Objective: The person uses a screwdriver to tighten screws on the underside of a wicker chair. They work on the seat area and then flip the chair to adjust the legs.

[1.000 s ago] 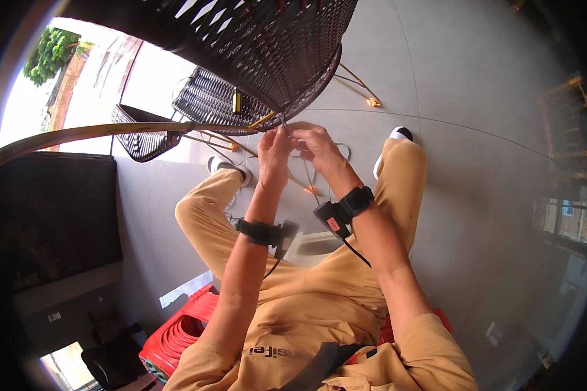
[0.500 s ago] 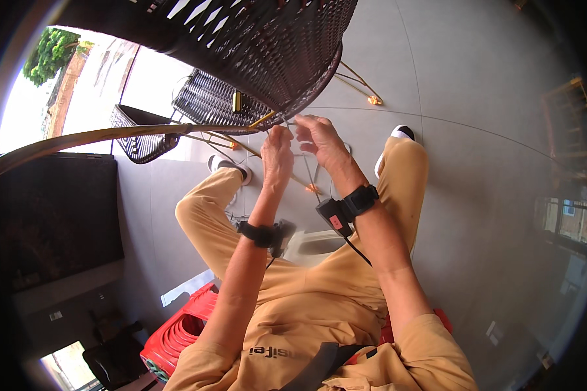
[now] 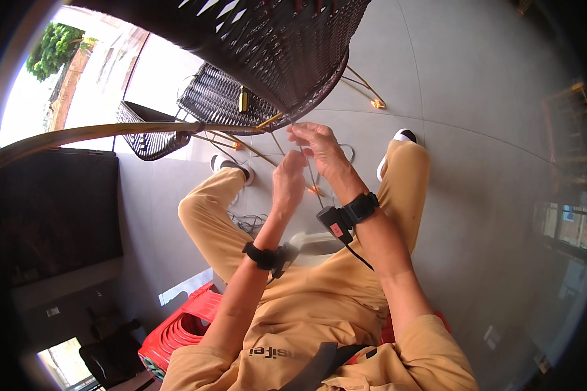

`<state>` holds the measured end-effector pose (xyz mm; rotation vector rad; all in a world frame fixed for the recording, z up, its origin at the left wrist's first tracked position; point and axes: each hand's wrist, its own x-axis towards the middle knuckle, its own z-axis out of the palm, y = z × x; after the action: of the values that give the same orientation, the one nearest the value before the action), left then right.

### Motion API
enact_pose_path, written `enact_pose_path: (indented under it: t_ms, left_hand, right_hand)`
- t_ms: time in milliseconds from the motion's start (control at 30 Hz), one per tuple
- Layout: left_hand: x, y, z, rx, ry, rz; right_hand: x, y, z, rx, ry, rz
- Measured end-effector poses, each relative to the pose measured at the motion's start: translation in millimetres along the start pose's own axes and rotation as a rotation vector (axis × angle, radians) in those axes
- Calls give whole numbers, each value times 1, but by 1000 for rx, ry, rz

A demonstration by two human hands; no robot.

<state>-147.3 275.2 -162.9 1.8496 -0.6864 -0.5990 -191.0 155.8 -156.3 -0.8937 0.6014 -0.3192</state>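
A dark woven chair [image 3: 241, 49] with a rounded rim hangs over the upper part of the head view. A thin grey weaving strand [image 3: 312, 174] runs down from its lower rim. Just below that rim, my right hand [image 3: 326, 153] pinches the strand between thumb and bent fingers. Lower and to the left, my left hand [image 3: 289, 184] is closed, its fingertips against the strand and slightly blurred. A curved yellowish frame bar [image 3: 111, 135] reaches in from the left toward the rim.
Behind is another woven seat [image 3: 209, 91] with a yellow-handled tool [image 3: 243, 99] on it. A smaller woven piece [image 3: 153, 140] sits to its left. Loose strands [image 3: 251, 223] lie on the floor between my legs. A red plastic stool [image 3: 176, 339] is at lower left.
My left hand has come down and slightly right, away from the chair rim. The right hand stays near the rim, its fingers drawn closer together. The view has shifted slightly.
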Motion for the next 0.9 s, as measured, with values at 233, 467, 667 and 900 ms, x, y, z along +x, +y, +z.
enact_pose_path:
  t_ms: [233, 467, 667, 900]
  left_hand:
    - [4, 15, -12, 13, -165, 19]
    - [35, 39, -20, 290, 279, 423]
    - [46, 21, -10, 598, 300, 524]
    - [61, 40, -20, 779, 122, 457]
  right_hand:
    - [7, -2, -1, 171, -134, 1]
    - [-2, -12, -15, -244, 50, 34]
    - [2, -5, -1, 359, 244, -271]
    - [-6, -8, 18, 563, 23, -381]
